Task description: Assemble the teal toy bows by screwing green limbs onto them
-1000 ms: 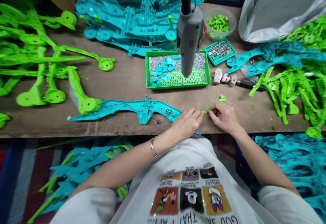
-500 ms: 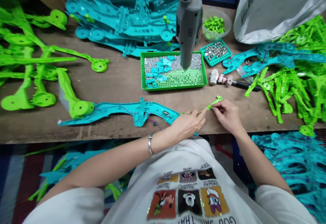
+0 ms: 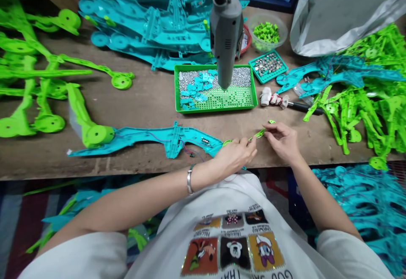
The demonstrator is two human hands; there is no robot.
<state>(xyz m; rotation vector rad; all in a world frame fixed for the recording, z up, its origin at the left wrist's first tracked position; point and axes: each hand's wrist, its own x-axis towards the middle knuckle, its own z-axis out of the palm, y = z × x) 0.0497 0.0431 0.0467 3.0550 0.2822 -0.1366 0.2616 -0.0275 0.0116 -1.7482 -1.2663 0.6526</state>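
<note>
A long teal plastic shell (image 3: pixel 152 137) with thin wires lies along the front of the wooden bench (image 3: pixel 152 101); a green wheel part (image 3: pixel 95 134) sits on its left end. My left hand (image 3: pixel 236 156) rests at the shell's right end, fingers pinched on one end of a small thin green plastic piece (image 3: pixel 260 132). My right hand (image 3: pixel 282 141) pinches the other end of that same piece. Both hands hold it just above the bench edge.
A grey electric screwdriver (image 3: pixel 226 37) hangs over a green tray (image 3: pixel 249 101) of screws and small teal bits. Behind it sit a small teal tray of button cells (image 3: pixel 268 64) and a bowl of green bits (image 3: pixel 267 31). Green parts (image 3: pixel 34 71) and teal shells (image 3: pixel 158 20) are piled around.
The green piece has dropped lower and tilted flatter between my hands, which moved slightly closer together. The view shifted a little to the right.
</note>
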